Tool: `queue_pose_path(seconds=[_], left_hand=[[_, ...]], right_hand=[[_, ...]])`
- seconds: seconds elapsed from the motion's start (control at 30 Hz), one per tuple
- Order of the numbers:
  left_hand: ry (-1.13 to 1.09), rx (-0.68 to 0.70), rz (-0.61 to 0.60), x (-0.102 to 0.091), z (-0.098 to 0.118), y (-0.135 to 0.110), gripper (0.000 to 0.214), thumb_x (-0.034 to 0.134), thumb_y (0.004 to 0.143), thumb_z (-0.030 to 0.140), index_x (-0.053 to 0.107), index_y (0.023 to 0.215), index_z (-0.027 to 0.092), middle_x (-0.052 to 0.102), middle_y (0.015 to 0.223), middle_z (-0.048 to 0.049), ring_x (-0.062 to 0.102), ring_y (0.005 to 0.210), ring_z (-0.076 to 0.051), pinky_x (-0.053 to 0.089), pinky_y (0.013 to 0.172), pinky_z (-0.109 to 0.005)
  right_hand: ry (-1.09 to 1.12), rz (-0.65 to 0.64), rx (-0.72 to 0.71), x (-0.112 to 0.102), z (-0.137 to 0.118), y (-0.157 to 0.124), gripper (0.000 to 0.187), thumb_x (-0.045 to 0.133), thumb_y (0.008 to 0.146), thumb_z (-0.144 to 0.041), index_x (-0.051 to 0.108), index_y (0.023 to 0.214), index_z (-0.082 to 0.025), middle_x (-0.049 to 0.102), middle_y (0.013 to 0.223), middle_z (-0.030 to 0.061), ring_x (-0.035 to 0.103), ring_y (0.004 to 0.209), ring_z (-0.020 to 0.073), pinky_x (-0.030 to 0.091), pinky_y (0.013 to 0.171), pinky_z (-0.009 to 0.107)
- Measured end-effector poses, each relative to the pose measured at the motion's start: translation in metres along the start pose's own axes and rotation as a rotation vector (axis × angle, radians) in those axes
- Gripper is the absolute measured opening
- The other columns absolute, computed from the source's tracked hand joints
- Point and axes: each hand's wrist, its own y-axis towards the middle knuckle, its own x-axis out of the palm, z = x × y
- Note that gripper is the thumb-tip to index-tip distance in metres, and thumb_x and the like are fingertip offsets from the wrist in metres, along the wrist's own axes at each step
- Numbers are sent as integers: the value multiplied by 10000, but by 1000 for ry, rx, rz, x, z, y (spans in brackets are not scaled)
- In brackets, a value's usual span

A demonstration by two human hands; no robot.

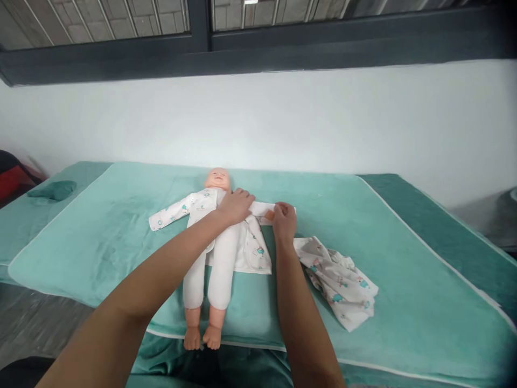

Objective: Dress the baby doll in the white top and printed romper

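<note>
A baby doll (pixel 222 258) lies on its back, head away from me, in white leggings. A white printed baby shirt (pixel 256 253) is spread under it, with one sleeve (pixel 169 214) over the doll's arm on the left. On the right side, the doll's other arm (pixel 260 209) is stretched out, its small hand showing. My left hand (pixel 236 206) rests at the doll's shoulder, fingers bent over the upper arm. Close to the doll's hand, my right hand (pixel 285 218) is closed on the shirt's right sleeve; its fingertips are partly hidden.
A crumpled printed white cloth (pixel 339 280) lies right of my right forearm. Under everything is a green padded mat (pixel 404 302) with white piping. A small dark green cushion (pixel 54 189) sits at the far left. White wall (pixel 258 124) and a dark window frame (pixel 242 51) stand behind.
</note>
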Motion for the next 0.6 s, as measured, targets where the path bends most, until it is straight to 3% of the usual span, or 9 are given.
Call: queue_pose_path(seconds=[0.07, 0.17, 0.27, 0.37, 0.4, 0.47, 0.53, 0.6], left_hand=[[53, 74, -92, 6, 7, 16, 438, 710, 872, 315, 571, 1267, 189, 638, 1315, -150, 541, 1252, -323, 395, 999, -464], [67, 82, -146, 10, 8, 33, 468, 716, 863, 269, 529, 1286, 201, 644, 1287, -139, 592, 1191, -290, 405, 989, -432], [36, 48, -103, 3, -1, 40, 383, 627, 903, 204, 517, 1269, 196, 651, 1238, -140, 630, 1125, -273, 436, 934, -410], [24, -4, -22, -11, -15, 38, 377, 601, 902, 197, 503, 1266, 188, 647, 1212, -140, 635, 1110, -291, 456, 875, -399], [23, -18, -2, -16, -18, 37, 379, 601, 899, 200, 501, 1264, 183, 647, 1202, -137, 638, 1098, -295, 458, 856, -395], [24, -25, 15, -23, -22, 34, 375, 606, 892, 203, 504, 1251, 173, 648, 1180, -129, 643, 1069, -298, 458, 823, -389], [33, -13, 4, -26, -22, 31, 365, 613, 885, 190, 511, 1234, 172, 645, 1174, -121, 641, 1064, -294, 453, 815, -381], [42, 3, -12, -26, -21, 29, 351, 622, 886, 180, 517, 1221, 180, 638, 1178, -116, 631, 1084, -287, 446, 837, -376]], right_hand=[[273, 36, 53, -6, -1, 5, 236, 643, 735, -306, 619, 951, -214, 738, 1092, 81, 704, 1047, 222, 543, 976, 431], [636, -20, 85, -19, -5, 14, 308, 675, 655, -161, 585, 937, -247, 722, 1181, 46, 703, 1106, 190, 578, 954, 415], [677, -56, 45, -23, -11, 12, 339, 672, 647, -144, 583, 953, -259, 710, 1178, 29, 699, 1099, 178, 597, 929, 421], [414, 9, -96, -14, -21, -6, 218, 621, 736, -234, 571, 947, -252, 705, 1002, 8, 705, 928, 165, 608, 842, 383], [264, -55, -168, -9, -24, -15, 171, 579, 777, -258, 569, 947, -254, 694, 943, 4, 696, 855, 166, 605, 791, 371], [-15, -321, -288, 1, -28, -34, 131, 527, 831, -290, 593, 942, -267, 683, 881, 16, 671, 766, 191, 586, 711, 379], [-219, -562, -374, 11, -29, -50, 130, 546, 841, -307, 635, 934, -288, 692, 936, 50, 668, 823, 242, 569, 732, 426], [-440, -611, -442, 20, -28, -58, 106, 586, 834, -315, 650, 917, -304, 682, 1040, 78, 645, 967, 290, 544, 800, 459]])
